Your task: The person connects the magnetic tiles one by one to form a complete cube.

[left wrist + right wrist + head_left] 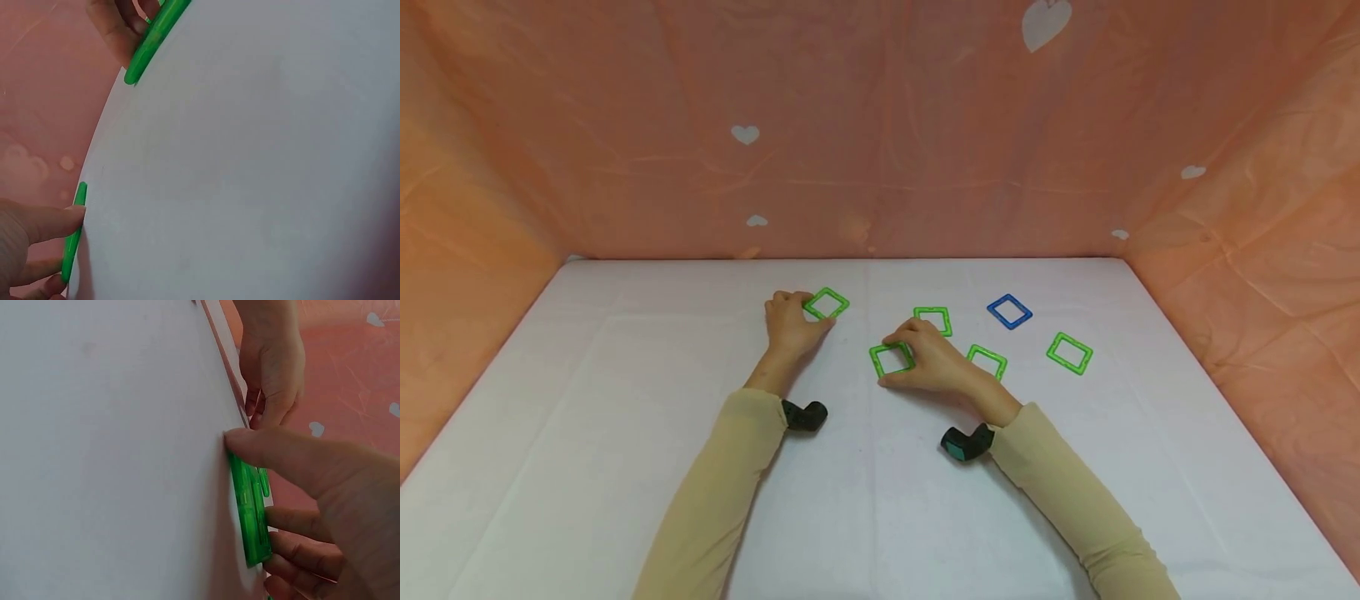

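My left hand [792, 325] pinches a green square frame [838, 295] between thumb and fingers near the far side of the table. In the left wrist view, thumb and fingers hold this piece [74, 234] by opposite sides. Nearer and to the right, my right hand [934, 360] grips a second green square frame [875, 362] by two of its edges. The right wrist view shows the thumb at one end of that piece [245, 512] and the fingers at the other. The two held squares are apart.
Beyond my right hand lies a green square [948, 322], partly covered by the fingers. Another green square [998, 363] is partly hidden behind my right wrist. Farther right are a blue square [1021, 318] and a green one [1051, 350]. Orange cloth [880, 200] borders the white table [625, 375].
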Motion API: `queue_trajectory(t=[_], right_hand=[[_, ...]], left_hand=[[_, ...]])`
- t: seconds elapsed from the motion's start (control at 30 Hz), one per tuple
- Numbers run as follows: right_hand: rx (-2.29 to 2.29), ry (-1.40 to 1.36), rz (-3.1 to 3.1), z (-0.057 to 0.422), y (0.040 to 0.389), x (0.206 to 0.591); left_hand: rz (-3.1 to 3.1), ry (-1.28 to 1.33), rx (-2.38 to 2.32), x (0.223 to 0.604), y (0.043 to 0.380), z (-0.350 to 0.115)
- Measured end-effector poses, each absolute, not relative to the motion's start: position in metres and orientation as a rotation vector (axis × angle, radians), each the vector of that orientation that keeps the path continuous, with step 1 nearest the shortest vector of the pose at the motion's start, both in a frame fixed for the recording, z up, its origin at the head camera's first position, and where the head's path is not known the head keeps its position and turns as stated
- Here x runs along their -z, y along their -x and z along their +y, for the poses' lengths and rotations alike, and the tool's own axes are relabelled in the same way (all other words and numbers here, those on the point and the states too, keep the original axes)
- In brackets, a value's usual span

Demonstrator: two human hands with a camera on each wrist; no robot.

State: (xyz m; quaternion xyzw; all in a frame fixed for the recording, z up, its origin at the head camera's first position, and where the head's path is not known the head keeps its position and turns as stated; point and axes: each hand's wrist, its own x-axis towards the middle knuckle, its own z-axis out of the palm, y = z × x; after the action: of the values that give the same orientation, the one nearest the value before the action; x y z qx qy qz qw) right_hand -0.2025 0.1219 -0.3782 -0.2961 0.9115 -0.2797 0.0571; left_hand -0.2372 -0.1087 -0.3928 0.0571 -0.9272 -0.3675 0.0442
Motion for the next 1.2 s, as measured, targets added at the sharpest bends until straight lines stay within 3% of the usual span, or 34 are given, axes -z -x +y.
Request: queue_trajectory(t=[0.7,1.2], right_hand=[[1.009,0.914,2.778,0.126,0.205,0.379],[1.114,0.924,2.724,0.129,0.206,0.381]], left_hand=[[-3.031,0.151,1.080,0.381,0.221,-0.114],[-3.027,0.239,1.143,0.378,0.215,-0.114]])
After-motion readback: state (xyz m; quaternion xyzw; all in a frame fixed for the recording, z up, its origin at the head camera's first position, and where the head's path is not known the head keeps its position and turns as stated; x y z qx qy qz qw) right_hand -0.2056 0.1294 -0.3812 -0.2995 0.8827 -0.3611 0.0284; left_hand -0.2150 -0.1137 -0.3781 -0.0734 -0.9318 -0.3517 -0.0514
